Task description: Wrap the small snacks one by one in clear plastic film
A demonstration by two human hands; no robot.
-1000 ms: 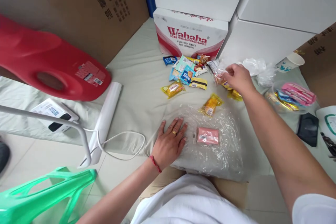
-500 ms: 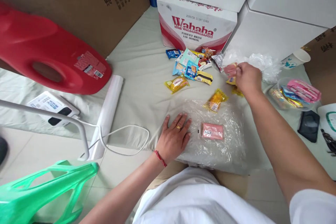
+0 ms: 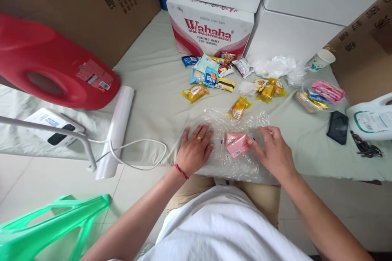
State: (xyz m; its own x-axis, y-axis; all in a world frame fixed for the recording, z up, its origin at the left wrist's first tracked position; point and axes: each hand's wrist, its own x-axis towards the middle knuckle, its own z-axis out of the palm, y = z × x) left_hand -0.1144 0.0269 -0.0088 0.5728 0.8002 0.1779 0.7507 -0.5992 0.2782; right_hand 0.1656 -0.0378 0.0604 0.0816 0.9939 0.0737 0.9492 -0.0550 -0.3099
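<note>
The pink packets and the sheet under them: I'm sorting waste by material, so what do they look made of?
The pink packets, touched by the right hand, look like thin plastic film with a satin sheen and a printed barcode label. The clear sheet, pressed flat at its edge by the left hand, seems to be soft, glossy plastic: see-through, crinkled, catching bright glints. It may be a bag; I cannot tell.

pink packets [image 3: 235, 145], stacked, on clear bag [image 3: 245, 165]

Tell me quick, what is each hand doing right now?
Left hand: open, palm flat on the clear plastic bag.
Right hand: fingertips on a pink snack packet over the bag; firm grip cannot be told.
</note>
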